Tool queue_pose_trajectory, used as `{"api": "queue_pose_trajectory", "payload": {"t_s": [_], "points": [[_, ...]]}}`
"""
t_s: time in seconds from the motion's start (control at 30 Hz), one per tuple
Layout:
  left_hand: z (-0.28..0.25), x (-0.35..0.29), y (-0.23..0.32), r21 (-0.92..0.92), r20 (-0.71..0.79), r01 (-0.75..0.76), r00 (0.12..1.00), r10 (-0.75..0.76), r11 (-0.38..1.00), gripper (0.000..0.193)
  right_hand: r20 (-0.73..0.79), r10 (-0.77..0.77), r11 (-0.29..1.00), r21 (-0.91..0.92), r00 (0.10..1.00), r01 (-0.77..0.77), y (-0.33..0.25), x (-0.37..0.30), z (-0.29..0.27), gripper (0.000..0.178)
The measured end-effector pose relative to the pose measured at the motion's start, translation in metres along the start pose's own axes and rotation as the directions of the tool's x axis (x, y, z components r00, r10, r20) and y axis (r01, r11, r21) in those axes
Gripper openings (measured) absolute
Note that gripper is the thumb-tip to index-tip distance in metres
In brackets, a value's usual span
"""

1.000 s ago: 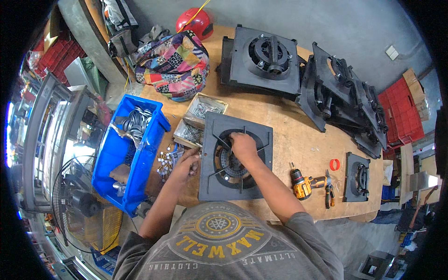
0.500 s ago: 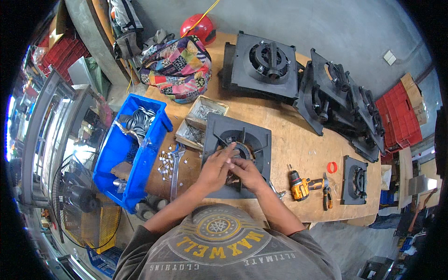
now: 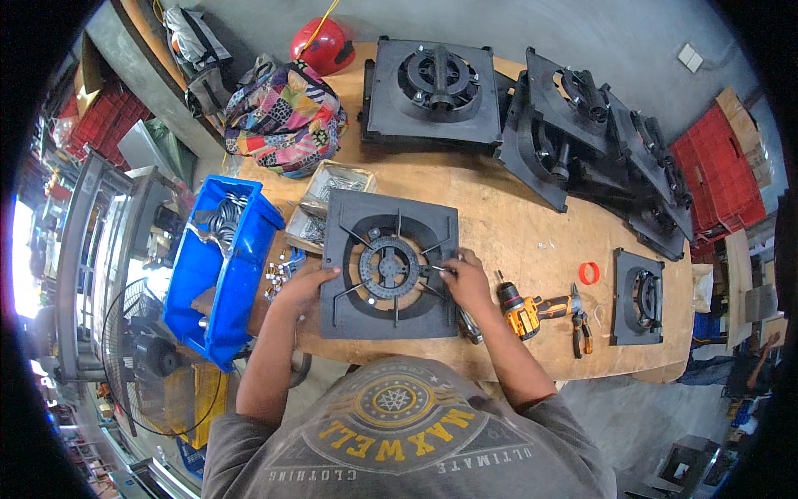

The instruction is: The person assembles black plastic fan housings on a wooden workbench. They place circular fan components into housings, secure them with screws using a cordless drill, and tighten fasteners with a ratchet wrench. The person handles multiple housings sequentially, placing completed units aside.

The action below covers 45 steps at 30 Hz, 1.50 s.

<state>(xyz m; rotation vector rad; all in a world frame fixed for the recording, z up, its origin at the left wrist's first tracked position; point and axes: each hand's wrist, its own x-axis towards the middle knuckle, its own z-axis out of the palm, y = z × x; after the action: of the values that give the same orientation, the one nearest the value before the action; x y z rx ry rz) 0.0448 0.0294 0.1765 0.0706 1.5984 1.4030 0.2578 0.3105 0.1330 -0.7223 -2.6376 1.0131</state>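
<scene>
A square black cast-iron gas stove (image 3: 341,323) lies flat on the wooden table in front of me, its round burner ring (image 3: 389,268) in the middle with thin ribs around it. My left hand (image 3: 304,284) grips the stove's left edge, thumb on top and the other fingers hidden beside or under it. At the opposite edge, my right hand (image 3: 468,281) is closed on the rim. A small silvery piece shows at its fingertips; whether they pinch it, I cannot tell.
Left stand a blue bin (image 3: 184,312) of metal rings, a box of screws (image 3: 353,177) and small fittings. Right lie a yellow cordless drill (image 3: 522,318), pliers (image 3: 581,337), a red ring (image 3: 588,273) and a smaller stove (image 3: 637,331). More black stoves (image 3: 474,125) are piled behind.
My hands have parted from above the burner to the stove's left and right edges. The stove now sits squarer to me, its burner uncovered. My view has shifted slightly.
</scene>
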Motion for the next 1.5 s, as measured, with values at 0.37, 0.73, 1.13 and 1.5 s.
{"api": "queue_pose_trajectory", "payload": {"t_s": [0.37, 0.73, 1.13, 1.5], "points": [[0.001, 0.02, -0.008, -0.149, 0.127, -0.011, 0.991, 0.03, 0.989, 0.048, 0.076, -0.099, 0.991, -0.078, 0.992, 0.105, 0.009, 0.01, 0.014, 0.022], [0.009, 0.016, -0.013, -0.228, 0.107, -0.045, 0.992, 0.071, 0.973, 0.051, 0.084, 0.01, 0.995, -0.101, 0.996, -0.002, -0.006, 0.017, 0.02, 0.031], [0.007, 0.018, -0.022, -0.217, 0.036, 0.102, 0.995, -0.096, 0.971, 0.045, -0.039, 0.131, 0.977, 0.176, 0.991, -0.122, 0.016, 0.011, 0.031, 0.068], [-0.007, 0.049, -0.042, -0.331, 0.237, 0.071, 0.972, 0.01, 0.941, 0.043, 0.008, 0.099, 0.961, 0.26, 0.995, -0.097, 0.014, -0.023, 0.001, 0.08]]}}
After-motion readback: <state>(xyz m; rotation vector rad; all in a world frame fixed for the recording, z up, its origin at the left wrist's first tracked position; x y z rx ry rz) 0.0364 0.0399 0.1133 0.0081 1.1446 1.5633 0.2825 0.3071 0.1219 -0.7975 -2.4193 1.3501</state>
